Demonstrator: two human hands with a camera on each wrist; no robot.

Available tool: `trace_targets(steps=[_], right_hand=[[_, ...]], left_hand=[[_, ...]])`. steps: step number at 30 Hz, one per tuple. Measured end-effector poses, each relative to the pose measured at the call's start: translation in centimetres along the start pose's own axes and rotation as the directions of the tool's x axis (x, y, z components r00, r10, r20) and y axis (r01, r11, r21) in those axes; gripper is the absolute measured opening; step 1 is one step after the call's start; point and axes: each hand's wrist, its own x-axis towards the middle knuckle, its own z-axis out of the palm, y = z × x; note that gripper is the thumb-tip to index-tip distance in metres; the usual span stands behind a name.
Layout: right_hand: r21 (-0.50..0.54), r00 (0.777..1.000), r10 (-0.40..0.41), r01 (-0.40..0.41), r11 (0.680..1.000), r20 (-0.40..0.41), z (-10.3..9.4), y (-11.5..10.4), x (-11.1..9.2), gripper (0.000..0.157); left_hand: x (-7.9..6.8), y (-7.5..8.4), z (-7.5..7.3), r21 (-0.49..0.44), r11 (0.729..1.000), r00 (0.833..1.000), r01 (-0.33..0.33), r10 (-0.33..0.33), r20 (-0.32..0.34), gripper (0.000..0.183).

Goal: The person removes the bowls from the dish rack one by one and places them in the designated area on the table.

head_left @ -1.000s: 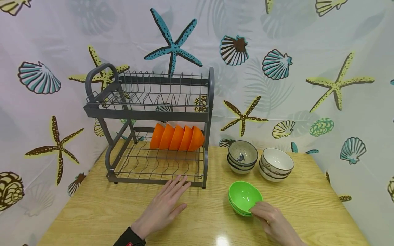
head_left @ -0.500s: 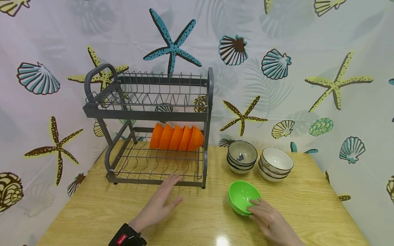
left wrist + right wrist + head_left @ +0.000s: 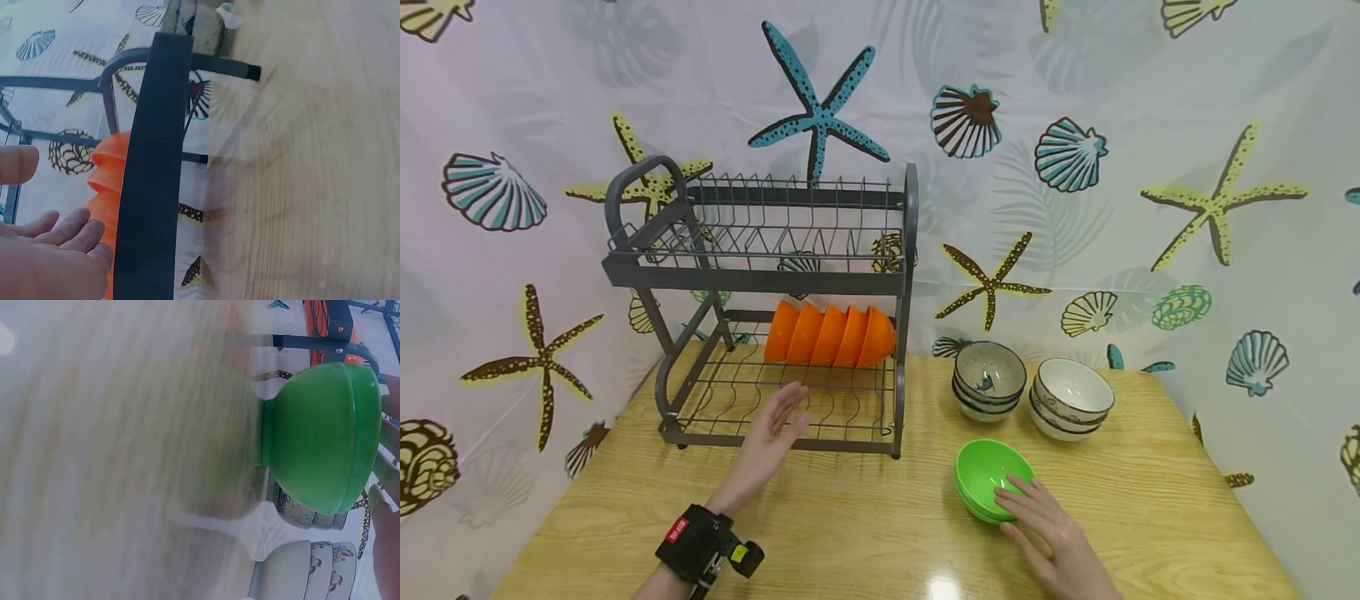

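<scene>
Since the earlier frame, the left hand (image 3: 766, 437) has moved up toward the two-tier dark-grey metal rack (image 3: 752, 279), its fingers loose and holding nothing. Five glossy orange bowls (image 3: 831, 337) stand in the lower tier; I judge those done. The stacked speckled grey bowls (image 3: 990, 375), round bright-green bowls (image 3: 983, 468) and patterned white bowls (image 3: 1071, 392) remain on the wood-grain table (image 3: 887, 533), apparently left to rack. The right hand (image 3: 1054, 533) is spread over the green rim; I can't tell whether it touches.
</scene>
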Motion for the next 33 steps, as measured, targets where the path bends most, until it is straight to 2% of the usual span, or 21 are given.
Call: trace_targets(steps=[3,7,11,15,22,30,33], right_hand=[[0.006,1.0,0.01,-0.01,1.0,-0.004,0.1,-0.2,0.0,0.032],[0.007,1.0,0.01,-0.01,1.0,-0.001,0.2,-0.4,0.0,0.031],[0.009,1.0,-0.019,0.019,1.0,-0.021,0.4,-0.5,0.1,0.027],[0.01,0.999,-0.035,0.036,0.999,-0.039,0.4,-0.5,0.1,0.031],[0.023,0.998,-0.042,0.043,0.999,-0.044,0.7,-0.8,0.1,0.03],[0.052,0.999,-0.02,0.022,0.998,-0.045,0.8,-1.0,0.0,0.029],[0.059,0.999,-0.011,0.014,0.998,-0.045,0.8,-1.2,-0.1,0.032]], left_hand=[[0.9,0.1,-0.8,-0.057,0.998,0.999,0.037,-0.038,-0.02,0.061],[2.1,-0.2,-1.6,-0.086,0.994,0.996,0.062,-0.066,-0.052,0.061],[3.0,-0.4,-2.2,-0.095,0.992,0.994,0.077,-0.084,-0.07,0.061],[3.7,0.0,-2.5,-0.099,0.989,0.989,0.108,-0.117,-0.089,0.062],[4.7,0.6,-3.3,-0.151,0.96,0.956,0.237,-0.258,-0.139,0.065],[6.3,1.1,-4.5,-0.227,0.939,0.937,0.259,-0.302,-0.177,0.069],[6.8,1.1,-4.9,-0.203,0.946,0.934,0.254,-0.294,-0.203,0.067]])
